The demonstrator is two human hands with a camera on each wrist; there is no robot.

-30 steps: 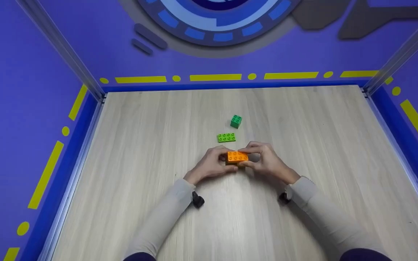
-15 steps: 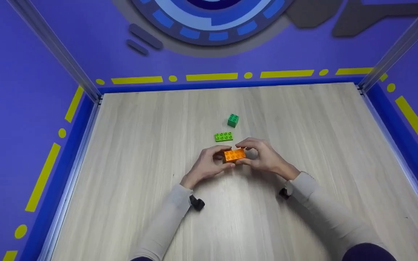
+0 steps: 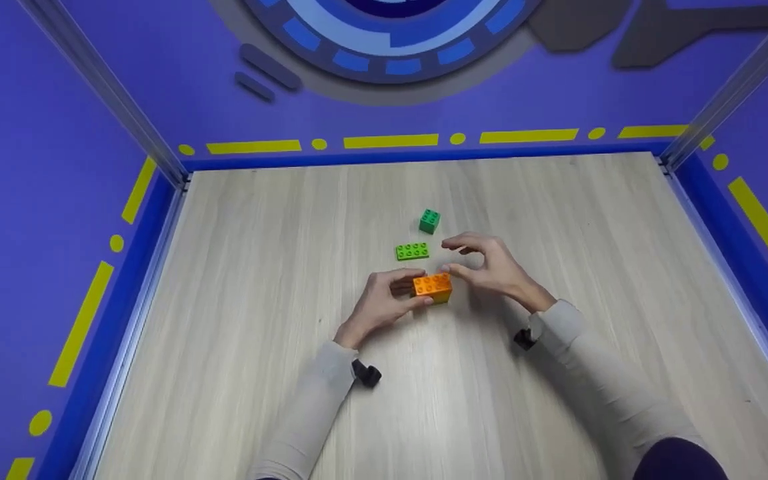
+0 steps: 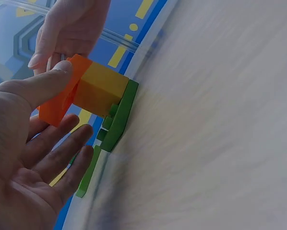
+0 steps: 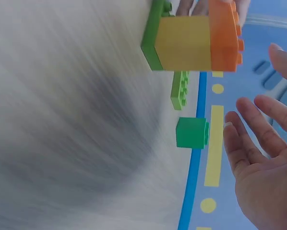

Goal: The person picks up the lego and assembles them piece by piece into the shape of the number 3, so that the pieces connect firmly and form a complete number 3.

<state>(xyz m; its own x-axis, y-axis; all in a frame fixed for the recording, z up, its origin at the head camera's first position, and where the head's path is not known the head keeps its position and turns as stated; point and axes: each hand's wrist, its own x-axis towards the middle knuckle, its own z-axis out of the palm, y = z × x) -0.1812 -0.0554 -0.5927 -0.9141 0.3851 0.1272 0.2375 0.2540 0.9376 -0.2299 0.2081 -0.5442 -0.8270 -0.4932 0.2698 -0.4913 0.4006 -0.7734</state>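
In the head view, an orange brick (image 3: 432,283) with studs tops a small stack of toy building bricks. Under it the left wrist view shows a yellow brick (image 4: 99,88), seated at one end of a green brick (image 4: 122,122) whose other studs are bare. My left hand (image 3: 384,301) holds the orange brick, thumb on the near side and fingers on the far side. My right hand (image 3: 496,268) is off the stack, just to its right and behind, fingers extended and nothing in them. In the right wrist view its palm (image 5: 266,187) is spread.
Behind the stack on the wooden table (image 3: 257,267) lies a flat light green brick (image 3: 413,251). Farther back stands a darker green brick (image 3: 430,221). Blue panels (image 3: 384,117) with yellow marks rise along the back and sides.
My right hand has let go of the stack and moved back and to the right, its fingers opening. My left hand keeps its hold on the orange brick.
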